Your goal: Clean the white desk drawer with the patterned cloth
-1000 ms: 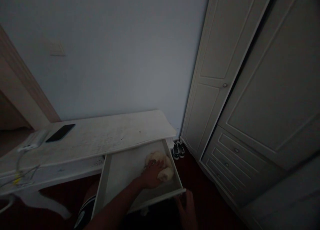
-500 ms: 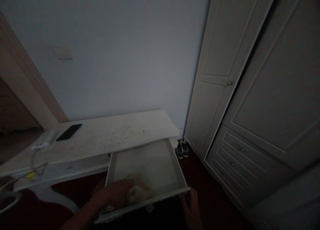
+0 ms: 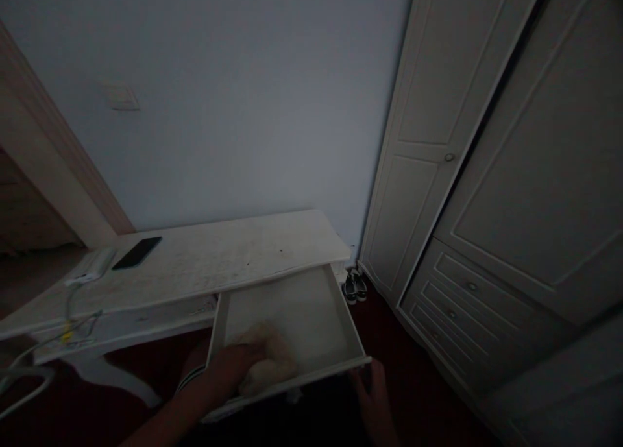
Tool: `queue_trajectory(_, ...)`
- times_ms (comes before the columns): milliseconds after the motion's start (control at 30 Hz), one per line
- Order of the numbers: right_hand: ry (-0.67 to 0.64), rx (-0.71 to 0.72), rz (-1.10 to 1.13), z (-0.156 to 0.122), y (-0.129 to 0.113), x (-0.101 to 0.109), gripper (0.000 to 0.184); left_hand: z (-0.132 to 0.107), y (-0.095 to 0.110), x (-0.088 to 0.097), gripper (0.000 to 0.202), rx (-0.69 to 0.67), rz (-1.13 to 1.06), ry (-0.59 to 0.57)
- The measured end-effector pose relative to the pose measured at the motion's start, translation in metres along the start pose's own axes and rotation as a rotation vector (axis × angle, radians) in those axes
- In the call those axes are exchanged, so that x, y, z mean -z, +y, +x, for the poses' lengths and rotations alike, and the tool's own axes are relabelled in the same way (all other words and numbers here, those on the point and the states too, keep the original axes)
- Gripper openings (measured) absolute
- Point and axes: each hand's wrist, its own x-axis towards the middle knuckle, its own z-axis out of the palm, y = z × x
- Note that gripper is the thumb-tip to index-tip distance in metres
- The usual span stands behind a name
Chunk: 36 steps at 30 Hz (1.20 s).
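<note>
A white drawer [image 3: 311, 304] is pulled out from the white desk [image 3: 243, 246]. Inside its near left part lies a fluffy, cream-coloured soft thing [image 3: 272, 362], perhaps a plush toy or a cloth; the dim light hides its kind. My left hand [image 3: 238, 366] reaches over the drawer's left side, with its fingers closed on the upper left of this fluffy thing. At the drawer's front right corner, my right hand [image 3: 370, 385] grips the edge, its thumb and fingers partly hidden in shadow.
On the desk's left lie a dark phone [image 3: 137, 253] and a white power strip [image 3: 90, 267] with a cable. Sneakers [image 3: 354, 286] stand on the floor beside the desk. A white wardrobe [image 3: 418, 194] rises on the right. Under the desk shows a curved leg [image 3: 114, 377].
My left hand has shifted slightly, and more of the fluffy thing shows in the drawer. The right hand stays at the drawer's corner. The view has tilted a little.
</note>
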Motion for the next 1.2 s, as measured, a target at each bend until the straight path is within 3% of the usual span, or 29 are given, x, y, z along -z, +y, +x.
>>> queue_trajectory(200,-0.033,-0.015,0.018,-0.001,-0.002,0.001,0.059,0.022,-0.021,0.008,0.066,0.042,0.206,0.034)
queue_trajectory(367,-0.015,-0.02,0.018,-0.002,-0.007,0.002,0.059,0.05,-0.03,0.024,0.066,0.202,0.405,0.251)
queue_trajectory(500,-0.013,-0.021,0.013,-0.002,-0.008,0.001,0.06,0.08,-0.014,0.034,0.062,0.386,0.459,0.366)
queue_trajectory(667,0.014,-0.03,0.032,-0.003,-0.004,0.0,0.061,0.119,0.018,0.038,0.047,0.403,0.431,0.392)
queue_trajectory(833,0.004,-0.034,0.017,-0.003,0.005,0.0,0.061,0.155,0.054,0.026,0.055,0.29,0.366,0.356)
queue_trajectory(967,-0.003,-0.046,0.0,-0.001,0.008,0.001,0.062,0.174,0.088,0.01,0.072,0.066,0.3,0.26)
queue_trajectory(1100,-0.022,-0.027,0.011,-0.001,0.007,0.002,0.057,0.17,0.11,0.006,0.075,-0.134,0.225,0.187)
queue_trajectory(1200,-0.033,-0.024,0.019,-0.003,0.007,0.002,0.055,0.156,0.114,0.008,0.059,-0.239,0.167,0.117)
